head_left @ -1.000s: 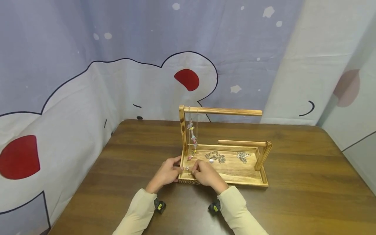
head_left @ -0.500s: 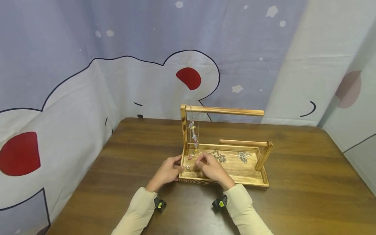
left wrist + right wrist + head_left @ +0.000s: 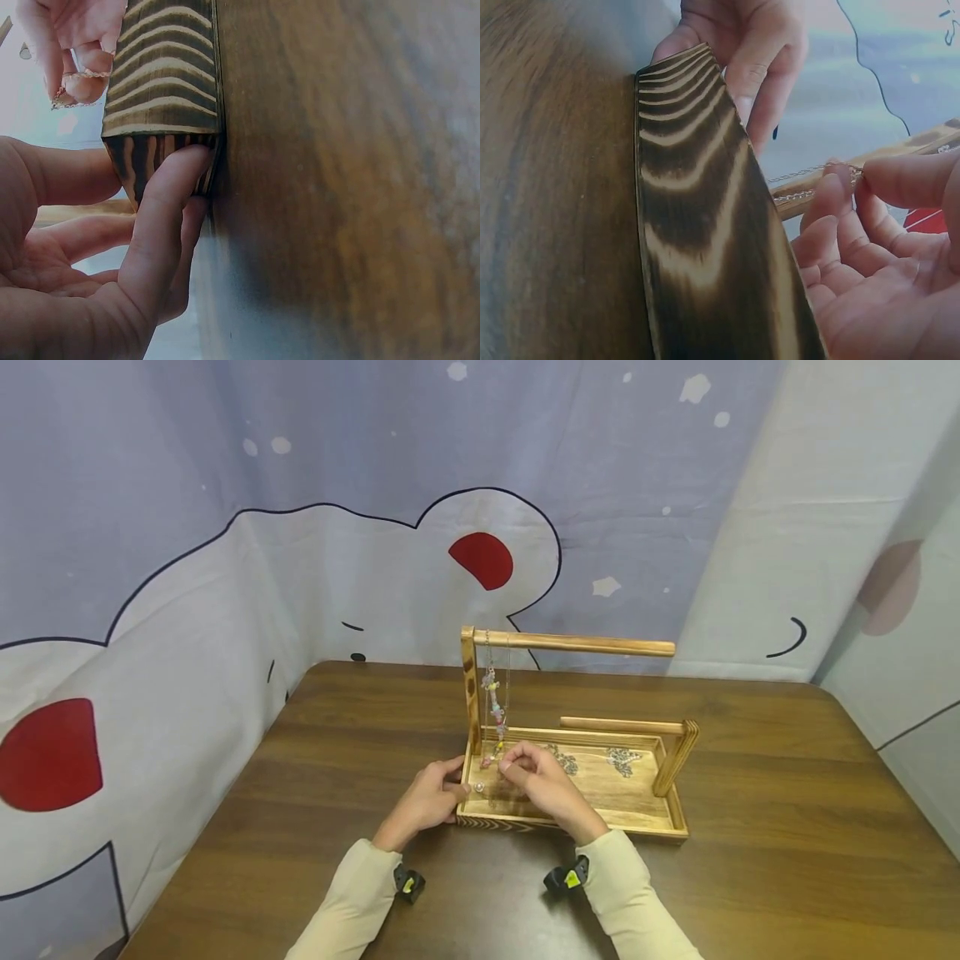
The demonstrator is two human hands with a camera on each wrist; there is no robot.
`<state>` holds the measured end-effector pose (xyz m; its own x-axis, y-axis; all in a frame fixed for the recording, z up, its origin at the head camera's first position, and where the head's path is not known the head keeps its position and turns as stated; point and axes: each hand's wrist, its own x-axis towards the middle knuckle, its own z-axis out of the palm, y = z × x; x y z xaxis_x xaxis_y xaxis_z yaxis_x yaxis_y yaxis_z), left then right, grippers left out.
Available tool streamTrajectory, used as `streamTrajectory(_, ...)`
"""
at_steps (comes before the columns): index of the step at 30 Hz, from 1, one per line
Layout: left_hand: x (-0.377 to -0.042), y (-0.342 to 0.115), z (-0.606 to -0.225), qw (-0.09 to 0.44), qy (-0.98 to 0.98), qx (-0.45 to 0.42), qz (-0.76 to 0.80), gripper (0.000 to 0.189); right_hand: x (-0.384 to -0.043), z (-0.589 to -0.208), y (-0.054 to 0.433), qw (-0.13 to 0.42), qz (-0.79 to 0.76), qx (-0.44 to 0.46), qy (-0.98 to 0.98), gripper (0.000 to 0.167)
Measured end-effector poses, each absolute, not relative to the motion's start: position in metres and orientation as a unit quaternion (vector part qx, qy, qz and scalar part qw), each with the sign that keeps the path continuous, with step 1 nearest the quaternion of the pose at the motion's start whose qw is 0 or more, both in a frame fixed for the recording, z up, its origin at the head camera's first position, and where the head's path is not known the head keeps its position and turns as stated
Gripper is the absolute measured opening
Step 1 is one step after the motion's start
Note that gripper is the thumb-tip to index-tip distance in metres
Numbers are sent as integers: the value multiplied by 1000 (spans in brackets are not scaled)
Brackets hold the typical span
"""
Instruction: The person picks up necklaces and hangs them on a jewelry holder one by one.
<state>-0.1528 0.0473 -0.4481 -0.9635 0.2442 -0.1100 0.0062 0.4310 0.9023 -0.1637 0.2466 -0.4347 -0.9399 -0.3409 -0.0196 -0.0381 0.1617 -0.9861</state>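
My left hand grips the near left corner of a wooden jewelry tray, thumb over the rim. In the left wrist view, fingers press against the striped outer wall. Above the tray's left part, my right hand pinches a thin necklace chain between thumb and index finger. Two strands of it run down behind the wall in the right wrist view. A small round pearl-like piece lies in the tray near the left thumb. Beside the right fingertips hangs a colourful beaded necklace from the upper bar.
The tall upright carries the upper bar across the tray. A lower bar extends from a short post on the right. Two chain heaps lie in the tray, one partly behind the right hand. A patterned curtain backs the table.
My right hand has risen from the tray's near left floor, moving right and slightly up with the pinched chain. My left hand keeps its grip on the corner.
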Motion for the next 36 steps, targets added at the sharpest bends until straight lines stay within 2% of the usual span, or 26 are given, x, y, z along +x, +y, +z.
streamTrajectory(10, -152, 49, -449, 114, 839, 83, 525, 54, -161, -432, 247, 121, -653, -114, 739, 16)
streamTrajectory(18, -151, 48, -449, 113, 839, 85, 525, 55, -158, -425, 251, 95, -607, -142, 776, 10)
streamTrajectory(30, -150, 46, -450, 108, 842, 87, 521, 54, -143, -361, 251, 78, -573, -199, 791, 10)
streamTrajectory(36, -151, 46, -449, 105, 843, 87, 521, 53, -151, -357, 256, 61, -583, -203, 784, 10)
